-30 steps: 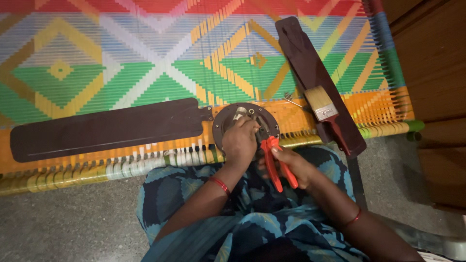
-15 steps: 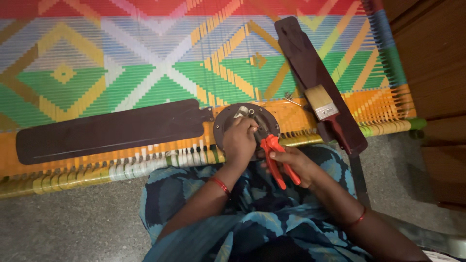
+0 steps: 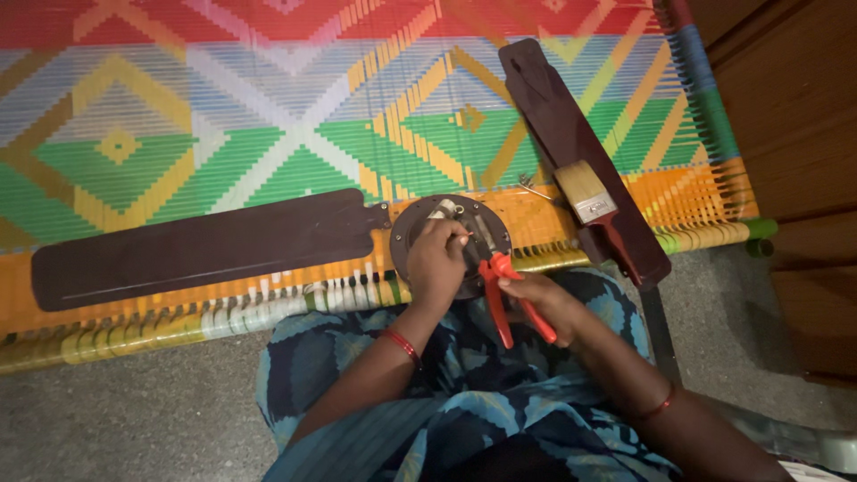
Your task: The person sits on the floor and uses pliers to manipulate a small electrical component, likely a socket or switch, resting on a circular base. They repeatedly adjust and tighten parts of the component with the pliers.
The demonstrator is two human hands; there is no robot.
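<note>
Round metal fan hub (image 3: 403,250) is seen at woven cot's (image 3: 268,98) near edge, judged heavy, stiff; best steadied by rim. Left hand (image 3: 437,263) is closed on hub parts w/ fingers pinching; right hand (image 3: 536,299) is wrapped round red-handled pliers (image 3: 504,295), hard, grippy at handles.

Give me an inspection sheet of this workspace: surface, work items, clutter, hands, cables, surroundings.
Surface: woven cot in bright multicolour pattern.
Work items: round fan hub at the cot's near edge; red-handled pliers at the hub.
Clutter: two dark fan blades, left blade and right blade; paintbrush lying on the right blade; small metal piece beside it.
Hands: left hand on the hub; right hand holds the pliers.
Cables: nothing seen.
Surroundings: grey floor, wooden furniture at right.
</note>
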